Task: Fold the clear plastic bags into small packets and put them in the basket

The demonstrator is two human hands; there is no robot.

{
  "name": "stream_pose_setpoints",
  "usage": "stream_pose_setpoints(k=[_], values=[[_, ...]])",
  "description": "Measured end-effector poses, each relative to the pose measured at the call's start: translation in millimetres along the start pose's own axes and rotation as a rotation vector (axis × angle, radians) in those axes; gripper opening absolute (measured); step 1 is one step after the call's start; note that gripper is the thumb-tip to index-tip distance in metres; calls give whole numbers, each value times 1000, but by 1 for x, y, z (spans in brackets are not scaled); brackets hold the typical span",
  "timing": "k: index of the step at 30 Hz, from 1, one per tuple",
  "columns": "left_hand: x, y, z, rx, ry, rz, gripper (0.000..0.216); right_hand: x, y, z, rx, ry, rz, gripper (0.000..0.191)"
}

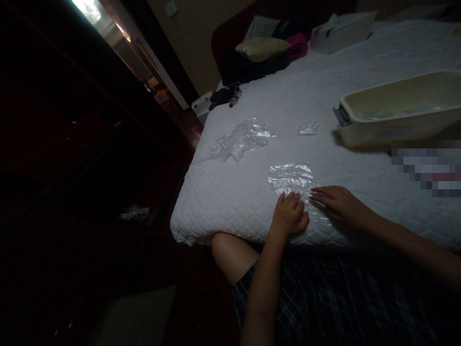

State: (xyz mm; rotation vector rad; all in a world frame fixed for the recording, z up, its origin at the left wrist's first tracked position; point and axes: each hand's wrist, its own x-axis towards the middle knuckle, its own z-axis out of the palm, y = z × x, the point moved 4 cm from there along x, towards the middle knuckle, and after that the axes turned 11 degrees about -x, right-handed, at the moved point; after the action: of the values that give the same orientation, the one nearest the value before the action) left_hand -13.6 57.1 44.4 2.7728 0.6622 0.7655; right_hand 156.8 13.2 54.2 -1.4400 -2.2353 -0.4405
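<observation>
A clear plastic bag [290,180] lies flat on the white quilted mattress [252,192], close to its near edge. My left hand [288,215] rests on the bag's near end with its fingers curled down onto the plastic. Beside it, my right hand [336,202] lies flat on the bag's right side, fingers stretched out toward the left. Neither hand lifts the bag.
A heap of crumpled clear bags [241,139] lies farther up the mattress, with one small bag [309,128] to its right. A cream plastic tub [399,108] stands at the right. Pillows, dark clothes [252,60] and a white box [342,31] sit at the far end. Dark floor lies to the left.
</observation>
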Motion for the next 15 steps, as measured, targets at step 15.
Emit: stream_pose_setpoints(k=[15], values=[[1, 1, 0, -5, -14, 4, 32, 39, 11, 33, -24, -87, 80, 39]])
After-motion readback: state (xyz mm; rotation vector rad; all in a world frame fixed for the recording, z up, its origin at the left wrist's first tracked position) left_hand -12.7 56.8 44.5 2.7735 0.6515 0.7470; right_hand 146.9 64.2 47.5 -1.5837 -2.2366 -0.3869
